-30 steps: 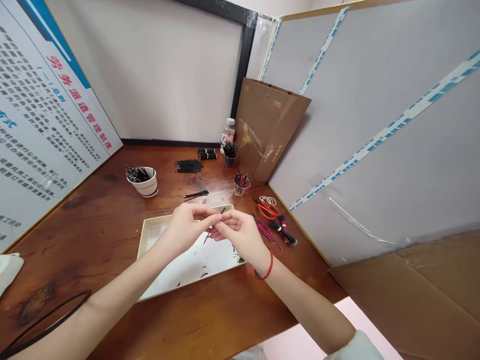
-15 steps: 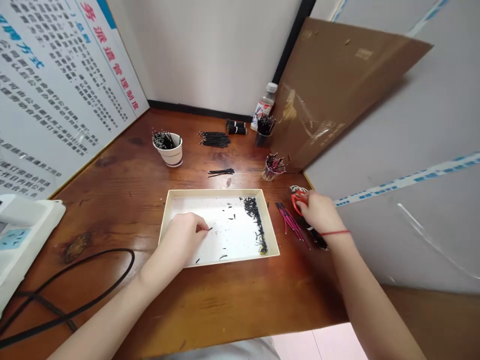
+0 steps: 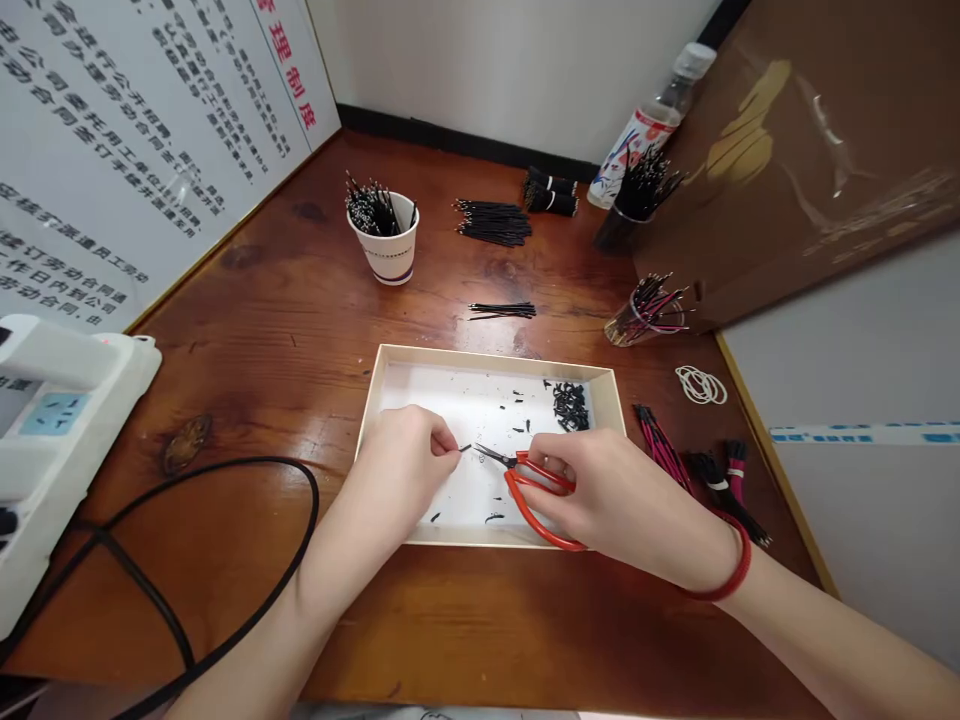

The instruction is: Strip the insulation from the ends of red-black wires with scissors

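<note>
Two fingers of left hand (image 3: 401, 470) pinched shut on short wire (image 3: 465, 448), right hand (image 3: 592, 490) closed around handles of red scissors (image 3: 525, 480), blade tips just beside wire end, both hands above white tray (image 3: 487, 352) scattered with black clippings (image 3: 570, 407).

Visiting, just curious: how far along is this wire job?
Well along, apparently: wires stand in the paper cup and lie bundled on the table, clippings in the tray. In hand: the left hand pinches a wire, the right hand holds red scissors to it. Remaining: the red wires beside the tray.
</note>
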Demonstrator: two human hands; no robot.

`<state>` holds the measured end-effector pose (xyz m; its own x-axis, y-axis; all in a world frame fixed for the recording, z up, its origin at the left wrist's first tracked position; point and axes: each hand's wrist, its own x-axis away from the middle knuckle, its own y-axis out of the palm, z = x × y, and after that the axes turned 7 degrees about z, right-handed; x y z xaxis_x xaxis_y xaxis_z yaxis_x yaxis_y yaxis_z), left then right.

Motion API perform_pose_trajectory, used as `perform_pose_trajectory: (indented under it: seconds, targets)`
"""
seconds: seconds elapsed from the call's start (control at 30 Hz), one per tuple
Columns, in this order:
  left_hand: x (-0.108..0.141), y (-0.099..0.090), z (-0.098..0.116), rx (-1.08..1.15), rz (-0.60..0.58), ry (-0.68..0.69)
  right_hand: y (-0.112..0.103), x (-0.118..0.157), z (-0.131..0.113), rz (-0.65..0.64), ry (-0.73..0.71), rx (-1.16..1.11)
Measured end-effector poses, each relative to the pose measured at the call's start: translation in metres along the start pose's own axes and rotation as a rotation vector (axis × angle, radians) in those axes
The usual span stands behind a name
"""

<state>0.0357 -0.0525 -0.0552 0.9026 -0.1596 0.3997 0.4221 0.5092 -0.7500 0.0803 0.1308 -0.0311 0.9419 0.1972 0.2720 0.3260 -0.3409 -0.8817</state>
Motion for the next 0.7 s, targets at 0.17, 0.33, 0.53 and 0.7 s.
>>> perform_pose_trajectory:
  seconds: [0.17,0.33,0.53,0.7]
  targets:
    - [-0.0007,0.0008,-0.0027,0.019,-0.010,0.000,-0.0005,0.0009,-0.0011,-0.016,0.009,-0.032]
    - [-0.0004,0.0017,-0.0054,0.038,0.004,0.022,0.0001,0.0033,-0.0062,-0.025,0.034,-0.037]
    - [0.0006,0.0037,-0.0078,0.038,0.039,0.060,-0.0005,0.0039,-0.0072,-0.016,0.042,-0.029]
    - [0.0014,0.0050,-0.0099,0.049,0.076,0.097,-0.0007,0.0035,-0.0084,-0.025,0.049,-0.031]
